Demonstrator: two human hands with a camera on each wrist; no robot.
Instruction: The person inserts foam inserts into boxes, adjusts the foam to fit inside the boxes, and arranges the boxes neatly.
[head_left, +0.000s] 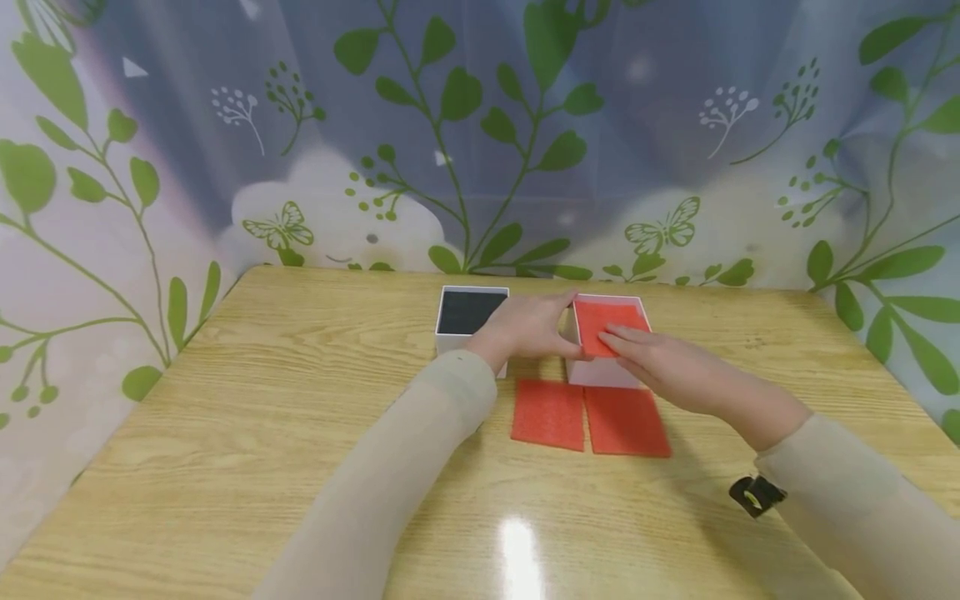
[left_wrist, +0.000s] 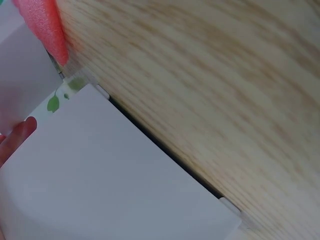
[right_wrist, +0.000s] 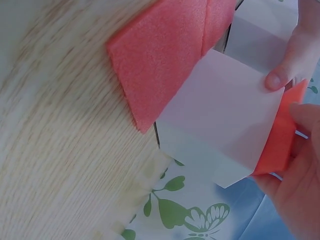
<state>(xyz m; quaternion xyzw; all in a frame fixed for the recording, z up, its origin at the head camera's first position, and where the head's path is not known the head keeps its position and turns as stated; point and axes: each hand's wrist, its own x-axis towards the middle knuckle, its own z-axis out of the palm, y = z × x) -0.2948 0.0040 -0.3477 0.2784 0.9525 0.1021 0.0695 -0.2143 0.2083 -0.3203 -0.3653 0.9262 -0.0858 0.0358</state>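
Note:
My left hand [head_left: 528, 323] grips the left side of the right-hand white box [head_left: 603, 374], thumb at its front corner and fingers toward the back. In the right wrist view the left thumb [right_wrist: 276, 80] touches the box's front wall. A soft red sheet [head_left: 592, 321] lies over the box's opening, and part of it stands above the rim in the right wrist view. Across this sheet my right hand [head_left: 675, 367] rests with fingers straight. Two more red sheets, one at left [head_left: 549, 414] and one at right [head_left: 628, 423], lie flat before the box.
A second white box [head_left: 472, 342] stands left of the first, with black material inside it; its wall [left_wrist: 115, 170] fills much of the left wrist view. Both boxes stand on a wooden table [head_left: 300, 392]. Behind it hangs a curtain [head_left: 480, 150] printed with leaves and butterflies.

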